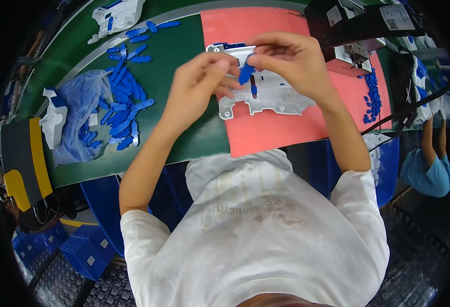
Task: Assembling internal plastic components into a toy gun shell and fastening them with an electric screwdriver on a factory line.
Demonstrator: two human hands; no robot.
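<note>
Between the thumb and fingers of my right hand (291,59) is a slim blue plastic piece (246,70) with a narrow tip, held tilted above a white plastic housing shell (279,92). The shell lies inner side up on a salmon-pink mat (266,135), with a blue part set in its slot and more blue at its far edge. My left hand (202,77) hovers at the shell's left side, its fingers loosely bent and apart, with nothing visible in them. Both hands cover part of the shell.
Loose blue pieces (125,105) lie left on the green table (184,138), beside a clear plastic bag (76,97). Small blue parts (372,97) sit at the mat's right, near a metal-and-black fixture (350,56). Other white shells (120,18) stand around. A co-worker (430,169) is at right.
</note>
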